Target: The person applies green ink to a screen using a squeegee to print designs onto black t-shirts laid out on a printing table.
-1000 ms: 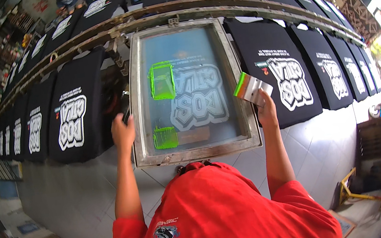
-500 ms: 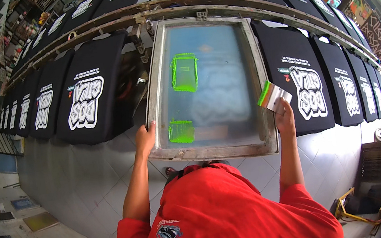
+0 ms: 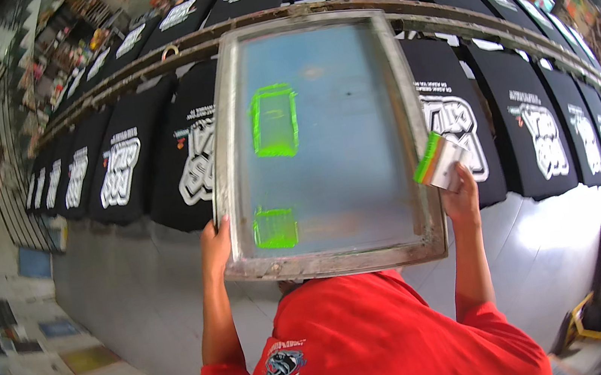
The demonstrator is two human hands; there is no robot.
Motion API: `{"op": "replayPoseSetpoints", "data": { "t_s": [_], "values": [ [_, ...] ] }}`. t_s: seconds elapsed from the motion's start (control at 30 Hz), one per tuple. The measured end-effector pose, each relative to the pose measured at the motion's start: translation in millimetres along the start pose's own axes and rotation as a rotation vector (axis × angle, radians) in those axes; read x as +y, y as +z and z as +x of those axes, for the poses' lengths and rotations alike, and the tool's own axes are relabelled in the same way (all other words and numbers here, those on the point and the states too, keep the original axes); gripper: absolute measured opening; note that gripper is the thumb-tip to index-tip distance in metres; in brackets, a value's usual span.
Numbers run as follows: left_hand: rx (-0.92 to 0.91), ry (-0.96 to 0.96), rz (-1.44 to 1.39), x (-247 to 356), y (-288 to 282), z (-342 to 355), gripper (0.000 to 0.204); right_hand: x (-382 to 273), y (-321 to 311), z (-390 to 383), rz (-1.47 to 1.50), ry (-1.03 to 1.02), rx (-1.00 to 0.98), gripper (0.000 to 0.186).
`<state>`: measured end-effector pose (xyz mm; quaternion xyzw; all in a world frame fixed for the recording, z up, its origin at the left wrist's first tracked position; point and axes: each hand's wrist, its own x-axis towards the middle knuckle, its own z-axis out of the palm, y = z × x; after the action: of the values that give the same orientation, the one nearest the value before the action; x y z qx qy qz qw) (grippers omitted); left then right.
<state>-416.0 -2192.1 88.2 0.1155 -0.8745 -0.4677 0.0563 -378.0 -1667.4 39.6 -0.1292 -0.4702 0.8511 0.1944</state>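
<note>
A wooden-framed printing screen (image 3: pixel 337 262) is held up in front of me, tilted over the rows of shirts. Its blue-grey mesh bears two rectangular patches of bright green ink, an upper ink patch (image 3: pixel 278 149) and a lower one (image 3: pixel 275 228). My left hand (image 3: pixel 215 244) grips the lower left side of the frame, thumb on top. At the lower right side, my right hand (image 3: pixel 461 195) holds a small squeegee (image 3: pixel 443 161) with green ink along its blade. The right fingers are partly hidden, so whether they also bear the frame I cannot tell.
Black shirts with white lettering lie on boards to the left (image 3: pixel 114 159) and right (image 3: pixel 534 119), with another row beyond a long wooden rail (image 3: pixel 202 45). A tape roll (image 3: pixel 169 51) rests by the rail. A yellow metal frame (image 3: pixel 582 321) stands at lower right.
The screen has risen toward me and looks larger, with both hands moving along with it. It now covers parts of the shirts on either side. The squeegee stays in my right hand.
</note>
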Motion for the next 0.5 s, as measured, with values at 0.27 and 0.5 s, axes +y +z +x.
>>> {"op": "replayPoseSetpoints", "data": {
  "t_s": [0.27,0.5],
  "values": [
    [0.051,-0.133,0.049,-105.8,-171.8,55.6,0.039,98.1,215.6,-60.1,0.222,0.287,-0.144,0.024],
    [0.08,-0.153,0.131,-132.6,-219.3,107.3,0.042,148.2,287.9,-62.1,0.19,0.346,-0.078,0.032]
  ]
}}
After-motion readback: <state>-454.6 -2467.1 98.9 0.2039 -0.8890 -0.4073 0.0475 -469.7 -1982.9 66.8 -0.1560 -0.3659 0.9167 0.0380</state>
